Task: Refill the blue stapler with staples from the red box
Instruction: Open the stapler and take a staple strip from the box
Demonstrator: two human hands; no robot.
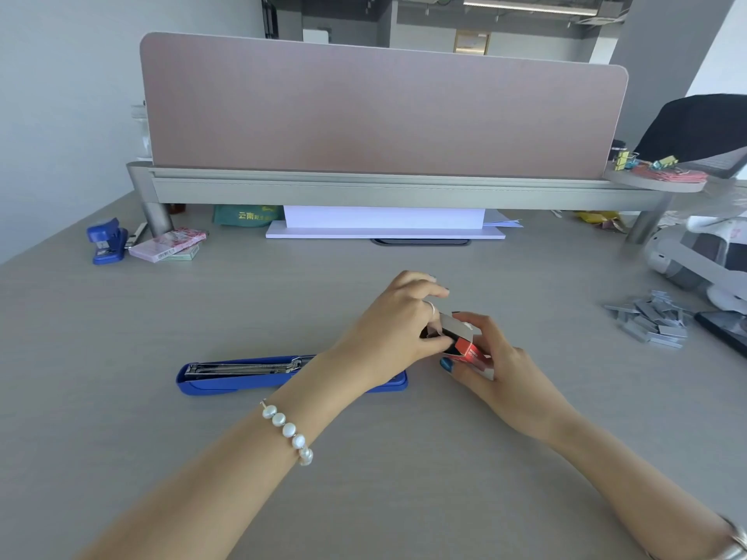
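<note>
The blue stapler (pixel 242 375) lies flat on the desk at centre left, swung open, with its metal staple channel facing up. My left forearm crosses over its right end. Just right of it, my right hand (pixel 491 363) holds the small red box (pixel 468 349) a little above the desk, its grey flap standing open. My left hand (pixel 398 323) has thumb and fingertips at the box's open end; I cannot tell whether they pinch any staples.
A loose heap of staple strips (pixel 650 319) lies at the right. A second blue stapler (pixel 106 241) and a pink box (pixel 167 244) sit at the back left. A pink divider on a grey shelf (pixel 384 187) closes the back. A dark phone (pixel 725 329) rests at the right edge.
</note>
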